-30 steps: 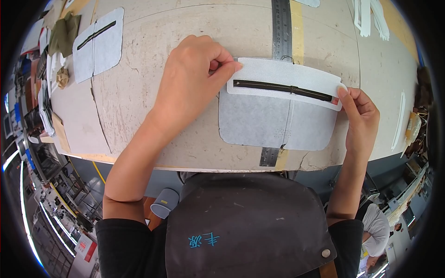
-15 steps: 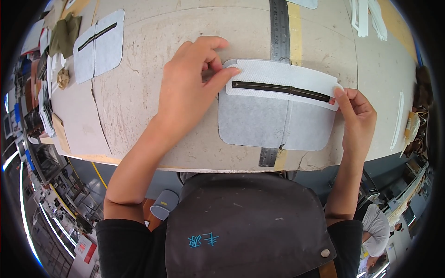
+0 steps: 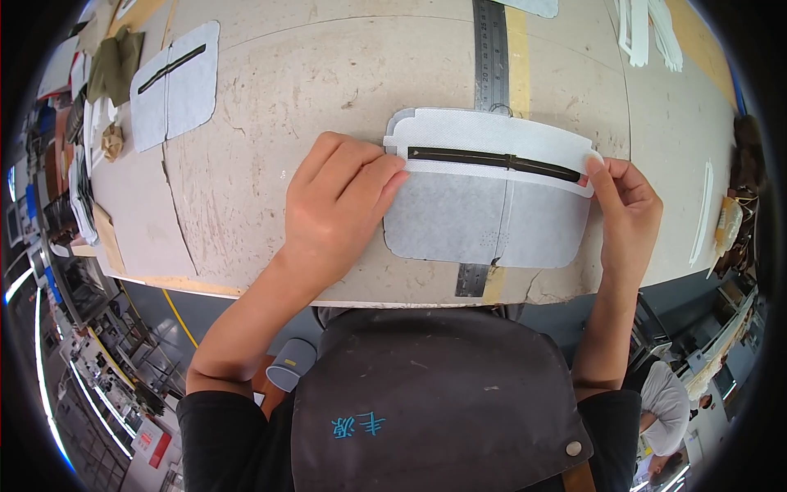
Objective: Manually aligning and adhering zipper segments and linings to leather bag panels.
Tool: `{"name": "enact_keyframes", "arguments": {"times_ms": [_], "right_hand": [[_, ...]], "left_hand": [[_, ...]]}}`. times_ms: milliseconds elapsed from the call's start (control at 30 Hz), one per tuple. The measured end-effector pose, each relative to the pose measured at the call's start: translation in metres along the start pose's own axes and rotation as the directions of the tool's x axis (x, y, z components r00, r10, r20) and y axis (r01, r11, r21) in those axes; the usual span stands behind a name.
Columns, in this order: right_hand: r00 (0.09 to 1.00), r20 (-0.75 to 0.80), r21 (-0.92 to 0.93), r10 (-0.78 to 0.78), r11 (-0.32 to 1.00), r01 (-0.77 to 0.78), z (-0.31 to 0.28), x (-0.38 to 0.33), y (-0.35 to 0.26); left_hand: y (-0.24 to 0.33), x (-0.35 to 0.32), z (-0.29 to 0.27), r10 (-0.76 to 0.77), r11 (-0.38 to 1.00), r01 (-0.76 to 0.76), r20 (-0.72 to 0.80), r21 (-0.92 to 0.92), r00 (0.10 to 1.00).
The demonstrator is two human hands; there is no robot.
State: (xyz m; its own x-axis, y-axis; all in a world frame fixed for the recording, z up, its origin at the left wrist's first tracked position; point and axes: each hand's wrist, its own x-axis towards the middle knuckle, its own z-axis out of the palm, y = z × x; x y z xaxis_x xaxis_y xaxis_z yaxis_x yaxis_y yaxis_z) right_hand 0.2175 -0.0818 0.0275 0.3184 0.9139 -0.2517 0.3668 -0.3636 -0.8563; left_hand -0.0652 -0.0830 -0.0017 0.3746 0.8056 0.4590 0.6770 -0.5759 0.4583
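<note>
A light grey fabric panel (image 3: 447,217) with rounded corners lies in front of me over a metal ruler. Along its upper part rests a white slotted strip (image 3: 500,135), and through the slot a long dark band (image 3: 459,156) shows, with a small reddish patch at its right end. My left hand (image 3: 336,197) pinches the strip's left end, fingers bent and thumb pressed to the edge. At the other end my right hand (image 3: 631,205) holds the strip's corner between thumb and fingers. The fingertips beneath the edges are hidden.
The metal ruler (image 3: 491,61) runs front to back beside a yellowish stripe. A similar grey panel (image 3: 184,107) with a dark band lies at the far left, near olive cloth (image 3: 117,70). White strips (image 3: 652,37) lie at the far right. The table's front edge curves before my apron.
My left hand has come down from the strip's upper left corner to its lower left end and closed there. The right hand keeps its grip, almost unmoved.
</note>
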Motion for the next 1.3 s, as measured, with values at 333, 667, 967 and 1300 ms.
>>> {"name": "enact_keyframes", "arguments": {"times_ms": [333,667,967,1300], "right_hand": [[1.0,0.005,0.015,-0.002,1.0,0.002,0.0,0.0,0.003],[1.0,-0.002,0.022,-0.002,1.0,0.002,0.001,0.001,0.001],[0.997,0.081,0.014,-0.002,1.0,0.001,-0.008,0.006,-0.001],[0.991,0.108,-0.132,-0.085,0.986,0.099,-0.016,0.008,0.004]], "left_hand": [[-0.003,0.0,-0.001,0.046,0.999,-0.046,0.012,0.001,0.999],[-0.008,0.0,-0.004,0.134,0.986,-0.136,0.027,0.092,0.991],[-0.018,0.004,-0.015,0.24,0.958,-0.26,0.164,0.117,0.957],[-0.02,0.012,-0.023,0.232,0.962,-0.257,0.222,0.092,0.947]]}}
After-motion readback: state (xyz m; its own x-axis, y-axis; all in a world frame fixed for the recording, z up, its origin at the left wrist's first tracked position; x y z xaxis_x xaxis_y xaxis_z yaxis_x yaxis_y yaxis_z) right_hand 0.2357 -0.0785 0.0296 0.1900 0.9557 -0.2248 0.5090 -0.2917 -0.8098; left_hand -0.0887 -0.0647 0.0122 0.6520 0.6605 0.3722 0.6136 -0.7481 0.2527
